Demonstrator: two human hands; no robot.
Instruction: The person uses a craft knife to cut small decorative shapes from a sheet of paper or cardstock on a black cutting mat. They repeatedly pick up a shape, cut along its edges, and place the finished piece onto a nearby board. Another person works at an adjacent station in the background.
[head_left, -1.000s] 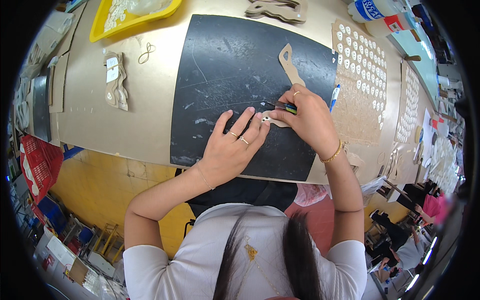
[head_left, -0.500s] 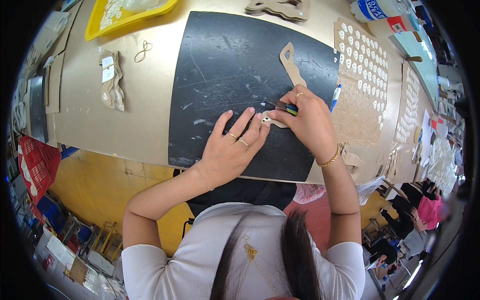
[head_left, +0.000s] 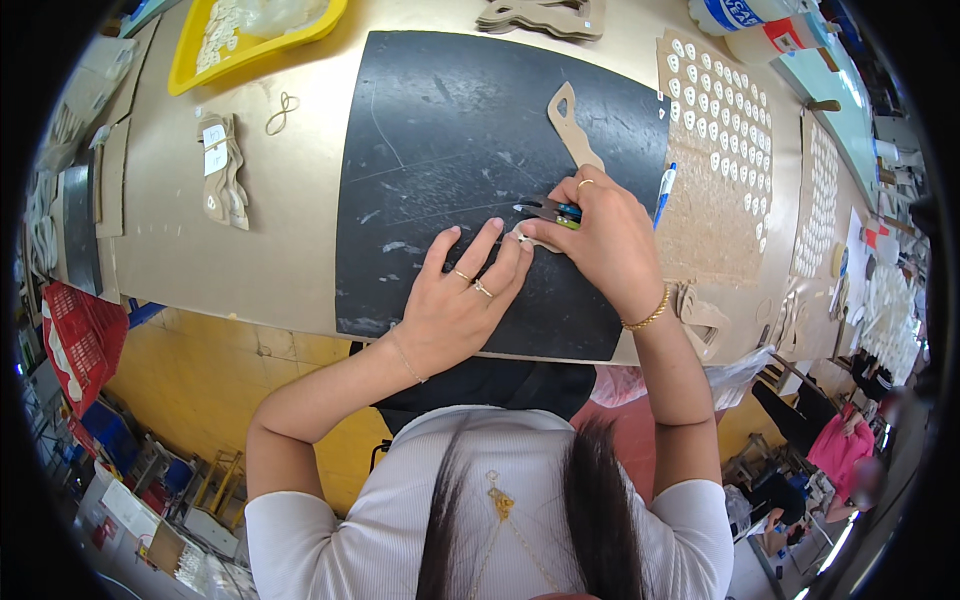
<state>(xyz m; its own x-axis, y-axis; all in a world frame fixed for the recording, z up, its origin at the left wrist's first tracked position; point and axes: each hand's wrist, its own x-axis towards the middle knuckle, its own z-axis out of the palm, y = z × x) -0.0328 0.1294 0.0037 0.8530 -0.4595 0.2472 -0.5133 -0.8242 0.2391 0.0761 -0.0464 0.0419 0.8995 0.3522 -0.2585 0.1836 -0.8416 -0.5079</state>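
Close to the middle of the black mat (head_left: 440,130), a small beige cut-out piece (head_left: 545,243) with a pale end lies between my hands. The fingertips of my left hand (head_left: 455,300) press on its left end; the thumb is hidden. My right hand (head_left: 615,240) is closed around small snips (head_left: 552,212) with a blue and green handle, their blades pointing left just above the piece. The right thumb and fingertips also touch the piece. Beyond the right hand lies a longer wavy beige strip (head_left: 573,128) with a hole at its far end.
A blue-and-white pen (head_left: 665,195) lies at the mat's right edge, beside a board (head_left: 715,235) carrying rows of small white pieces. On the left are a banded bundle of beige cut-outs (head_left: 224,175) and a loose rubber band (head_left: 281,114). A yellow tray (head_left: 180,70) stands behind.
The snips have come into fuller view, their blades reaching further left over the piece. My left hand stays nearly still. The whole view has shifted slightly.
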